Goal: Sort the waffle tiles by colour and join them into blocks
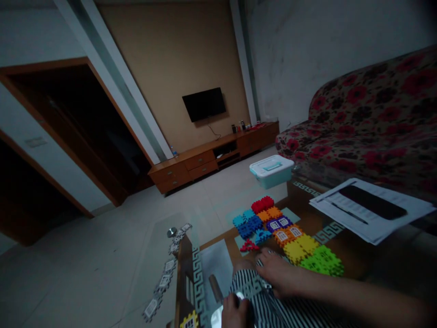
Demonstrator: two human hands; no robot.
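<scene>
My right hand (278, 271) reaches over the glass table, fingers extended and slightly bent, with nothing visible in them. Nearest its fingertips lie red triangular toothed pieces (249, 246) and blue triangular pieces (262, 236). Beyond and beside it are stacks of toothed plastic building pieces: yellow (300, 248), green (322, 261), orange with windows (288, 234), and purple with windows (278, 223). My left hand (235, 312) is low at the bottom edge with curled fingers; whatever they hold, if anything, is hidden. Striped cloth (269, 303) shows beneath the hands.
Dark blue (250, 227), light blue (243, 217), orange (269, 214) and red (262, 203) pieces lie farther back. Grey window pieces (165, 274) run along the left. A lidded box (273, 173) stands behind. Papers (351, 221) with a phone (372, 202) and pen lie right.
</scene>
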